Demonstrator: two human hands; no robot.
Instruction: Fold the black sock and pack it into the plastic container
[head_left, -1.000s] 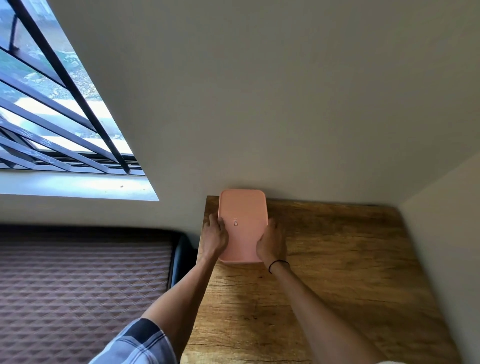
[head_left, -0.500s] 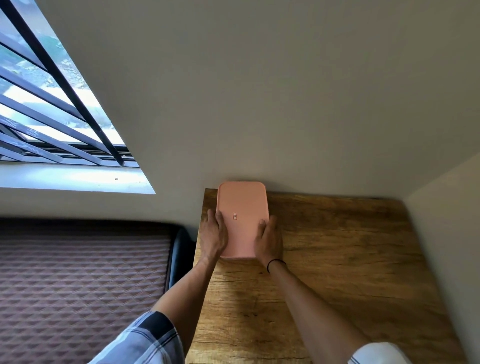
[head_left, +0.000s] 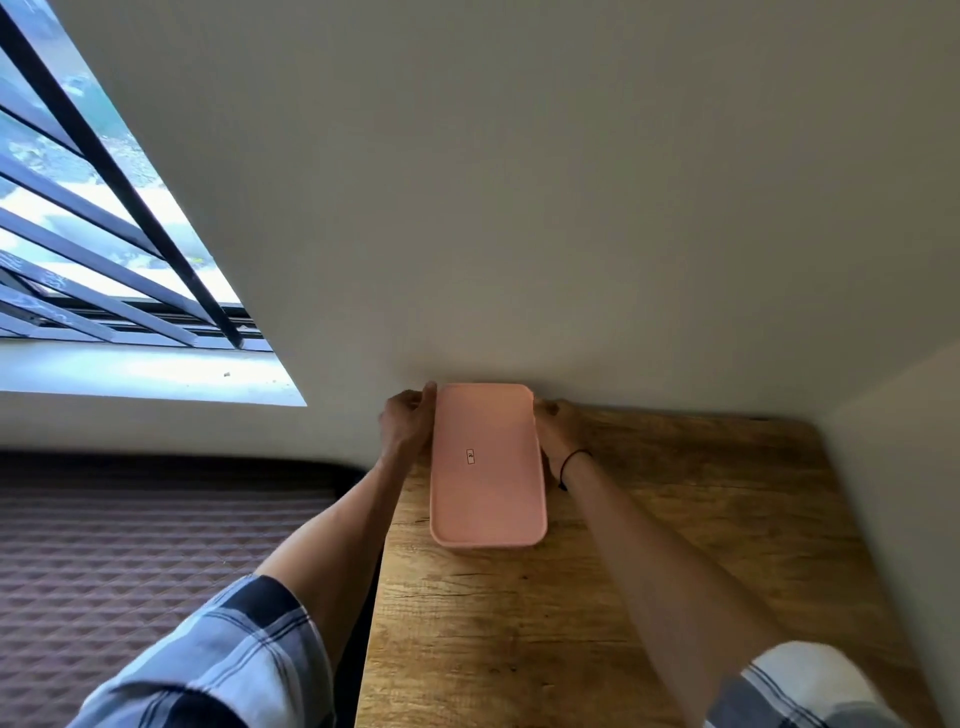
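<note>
A pink plastic container (head_left: 485, 467) with its lid on lies flat on the wooden table (head_left: 649, 571), its far end against the wall. My left hand (head_left: 408, 423) grips its far left edge and my right hand (head_left: 558, 426) grips its far right edge. A black band sits on my right wrist. No black sock shows anywhere; the closed lid hides what is inside the container.
The table stands in a corner, with a wall behind and another wall (head_left: 893, 467) at its right. A dark quilted mattress (head_left: 156, 545) lies left of the table, just below its edge. A barred window (head_left: 104, 234) is at the upper left.
Both hands have slid from the container's near end along its sides to its far end by the wall. The view has also moved closer to the table.
</note>
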